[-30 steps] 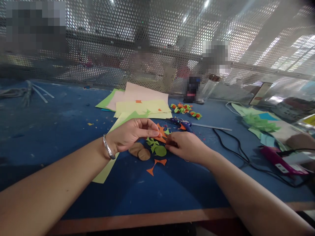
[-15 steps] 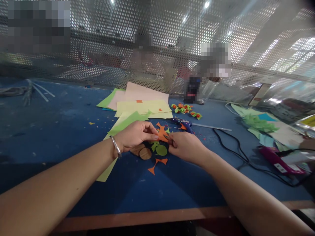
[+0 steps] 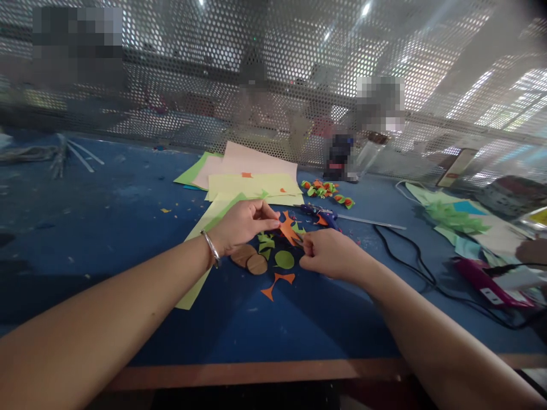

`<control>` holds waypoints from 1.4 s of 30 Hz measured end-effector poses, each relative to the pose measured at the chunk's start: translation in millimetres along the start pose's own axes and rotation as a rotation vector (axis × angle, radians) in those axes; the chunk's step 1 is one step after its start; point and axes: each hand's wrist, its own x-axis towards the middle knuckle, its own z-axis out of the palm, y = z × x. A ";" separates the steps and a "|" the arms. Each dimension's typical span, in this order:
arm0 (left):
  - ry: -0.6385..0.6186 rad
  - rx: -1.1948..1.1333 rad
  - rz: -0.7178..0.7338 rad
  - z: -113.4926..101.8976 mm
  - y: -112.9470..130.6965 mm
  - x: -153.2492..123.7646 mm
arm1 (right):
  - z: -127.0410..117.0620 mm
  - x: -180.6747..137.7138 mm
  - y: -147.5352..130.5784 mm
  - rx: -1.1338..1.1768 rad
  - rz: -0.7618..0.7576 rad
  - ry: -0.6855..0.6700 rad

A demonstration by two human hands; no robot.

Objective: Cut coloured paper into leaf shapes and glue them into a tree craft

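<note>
My left hand [image 3: 241, 225], with a silver bangle on the wrist, pinches its fingers at the edge of an orange paper cut-out [image 3: 289, 229] in the middle of the blue table [image 3: 106, 228]. My right hand [image 3: 331, 255] is closed in a pinch on the cut-out's right side. Just below the hands lie green paper scraps [image 3: 265, 243], a green paper circle [image 3: 284, 259], two brown discs [image 3: 251, 259] and an orange offcut [image 3: 277, 283].
Sheets of pink, yellow and green paper [image 3: 252, 179] lie behind the hands. A blue glue gun [image 3: 320, 215] with a black cable [image 3: 410, 262] sits to the right, near small orange-green paper curls [image 3: 327, 191]. A pink tool [image 3: 487, 279] and another person's hand [image 3: 532, 250] are at far right. A perforated screen [image 3: 273, 85] backs the table.
Both hands stay pinched on the orange cut-out and have shifted it slightly; the view has drifted a little, with the scraps now showing more below the hands.
</note>
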 end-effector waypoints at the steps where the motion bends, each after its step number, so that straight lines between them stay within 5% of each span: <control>1: 0.018 -0.007 0.032 -0.1 1.3 0.7 | -0.5 0.3 2.0 0.046 -0.006 0.000; 9: 0.182 0.042 0.168 -10.1 9.8 2.5 | -8.5 1.8 12.0 0.441 0.004 -0.013; 25: 0.184 0.171 0.158 -12.5 1.0 8.1 | -1.0 -0.4 11.9 0.754 -0.027 -0.246; 31: 0.344 -0.060 0.036 7.5 5.0 2.4 | 3.1 -0.2 4.0 0.780 -0.087 -0.280; 35: 0.432 -0.011 0.092 15.3 -2.2 6.6 | 5.5 1.3 -5.0 0.803 -0.030 -0.233; 42: 0.389 -0.198 0.032 22.6 -12.6 11.5 | 13.0 5.1 -11.6 0.559 -0.071 -0.083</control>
